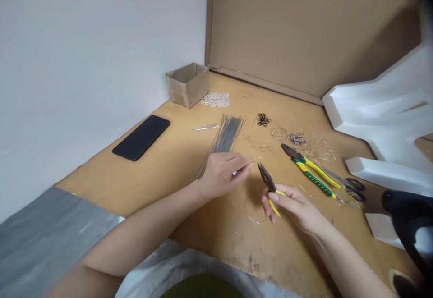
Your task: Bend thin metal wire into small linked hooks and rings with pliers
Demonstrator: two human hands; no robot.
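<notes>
My right hand (287, 203) is wrapped round the yellow handles of needle-nose pliers (268, 181), their dark jaws pointing up and to the left. Close by the jaw tips, my left hand (225, 171) is closed in a pinch with a thin wire (256, 161) at its fingertips. Its fine end is hard to make out. A curved wire loop (256, 221) shows below, between the hands; whether it joins the pinched wire I cannot tell. Behind my left hand lies a bundle of straight grey wires (230, 133), partly hidden by that hand.
Green-yellow combination pliers (313, 171), scissors (355, 189) and tangled wire (299, 139) lie to the right. Black rings (263, 119), small clear pieces (216, 99), a cardboard box (189, 86) and a phone (141, 138) are farther back. White foam pieces (379, 104) stand at right.
</notes>
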